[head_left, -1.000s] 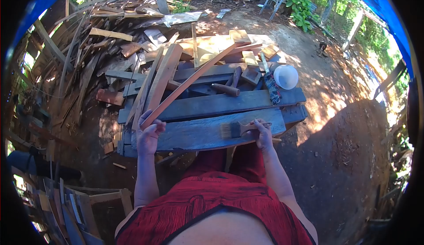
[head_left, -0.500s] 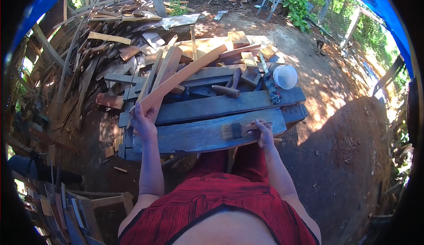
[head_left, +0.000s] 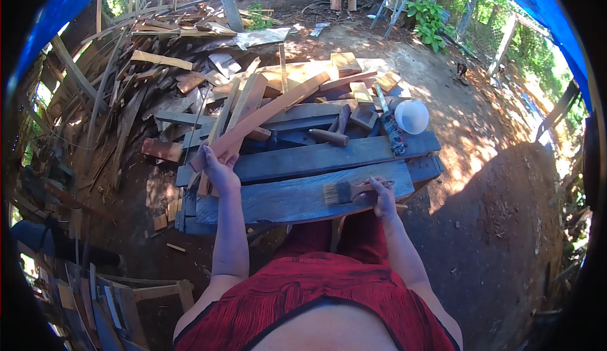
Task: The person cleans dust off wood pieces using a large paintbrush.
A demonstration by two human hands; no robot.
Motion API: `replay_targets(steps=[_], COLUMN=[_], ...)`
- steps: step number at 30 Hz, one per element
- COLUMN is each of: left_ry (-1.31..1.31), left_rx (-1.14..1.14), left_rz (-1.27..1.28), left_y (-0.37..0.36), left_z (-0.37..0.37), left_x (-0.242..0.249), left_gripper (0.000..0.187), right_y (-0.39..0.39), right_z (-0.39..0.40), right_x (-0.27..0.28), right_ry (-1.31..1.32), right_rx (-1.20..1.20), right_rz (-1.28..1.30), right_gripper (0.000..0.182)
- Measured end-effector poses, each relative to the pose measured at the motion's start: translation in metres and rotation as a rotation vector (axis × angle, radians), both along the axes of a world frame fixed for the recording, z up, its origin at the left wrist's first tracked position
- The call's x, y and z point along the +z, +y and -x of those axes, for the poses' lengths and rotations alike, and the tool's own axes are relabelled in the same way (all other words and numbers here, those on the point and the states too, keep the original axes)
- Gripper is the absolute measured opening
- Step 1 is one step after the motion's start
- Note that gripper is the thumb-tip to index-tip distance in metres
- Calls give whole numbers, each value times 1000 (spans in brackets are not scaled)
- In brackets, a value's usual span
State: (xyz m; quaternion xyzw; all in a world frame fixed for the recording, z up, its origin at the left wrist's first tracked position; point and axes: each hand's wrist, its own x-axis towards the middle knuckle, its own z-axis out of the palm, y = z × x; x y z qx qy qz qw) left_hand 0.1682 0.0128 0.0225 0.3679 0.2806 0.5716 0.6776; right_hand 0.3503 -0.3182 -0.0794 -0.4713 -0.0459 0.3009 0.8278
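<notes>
a: since a second ago the left hand has carried the near end of the slat outward, away from the body, and the slat now lies flatter across the stack. the right hand has barely shifted.

b: what are the hands doing?

a: left hand is wrapped around the slat's low end; the rest of the slat runs up and away from it over the pile. right hand is closed on the handle of the brush, bristles pointing toward the left hand and resting on the plank just in front of the body.

b: so which step?

a: looks like setting the slat into place, brush waiting. i'd judge the next move wants the slat laid steady somewhere within the brush's reach, then the left hand free to brace it.

b: and the desk?

a: rough grey planks stacked as a desk. beyond the right hand sit a mallet and a white bowl. past the left hand, a big scrap heap on bare dirt; brick wall and greenery farther off, blue tarp overhead.
</notes>
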Motion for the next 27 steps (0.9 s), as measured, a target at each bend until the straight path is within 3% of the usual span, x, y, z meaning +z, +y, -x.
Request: replay_targets(steps=[6,13,21,23,27], left_ry=[-149,-258,-256,-280,-267], left_rx=[-77,-143,-16,-81,-34], left_rz=[-211,-31,-40,-21,89], left_y=[-19,10,40,42,55], left_z=[-27,-34,74,110,164], left_x=[23,21,55,67,60], left_gripper=[44,44,52,52,54], right_y=[0,-5,-3,-3,-1], right_z=[2,-3,1,-2,-1], right_x=[3,-6,1,0,-5], right_ry=[6,-15,55,47,40], right_rx=[-20,21,-19,-21,-18], right_rz=[-20,-22,-48,-52,-37], right_gripper=[13,13,13,13,14])
